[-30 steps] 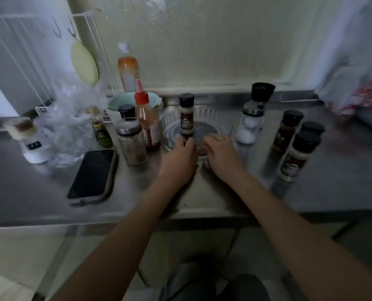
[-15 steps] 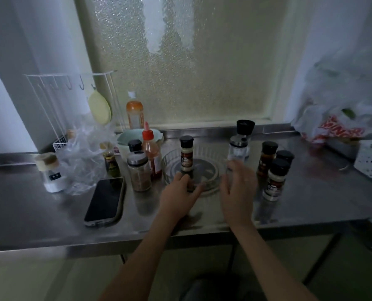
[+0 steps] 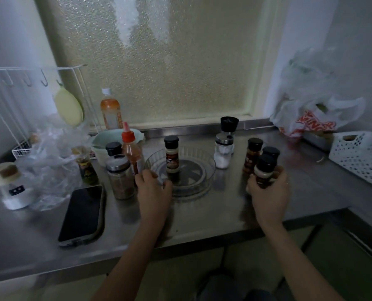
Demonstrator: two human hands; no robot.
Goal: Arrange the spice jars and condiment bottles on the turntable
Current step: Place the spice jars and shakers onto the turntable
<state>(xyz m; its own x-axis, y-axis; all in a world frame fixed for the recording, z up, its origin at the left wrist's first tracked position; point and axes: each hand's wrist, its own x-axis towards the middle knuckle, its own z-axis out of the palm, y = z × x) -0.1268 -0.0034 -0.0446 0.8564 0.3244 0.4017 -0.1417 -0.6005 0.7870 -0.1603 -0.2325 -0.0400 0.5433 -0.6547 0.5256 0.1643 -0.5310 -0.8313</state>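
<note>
A steel counter ran beneath a frosted window, with a white wire rack off to the far left and a plastic bag and a white perforated basket to the far right. The left hand lay palm down, its fingers curled over the near left rim of the clear turntable. One black-capped spice jar stood upright on the turntable, just beyond that hand. To its left stood a steel-lidded glass jar, touching or nearly so, a red-capped sauce bottle and a dark phone lying flat. The right hand was wrapped around a dark-capped spice jar, held upright. Just behind that hand stood two more brown jars, and to its left a salt shaker.
</note>
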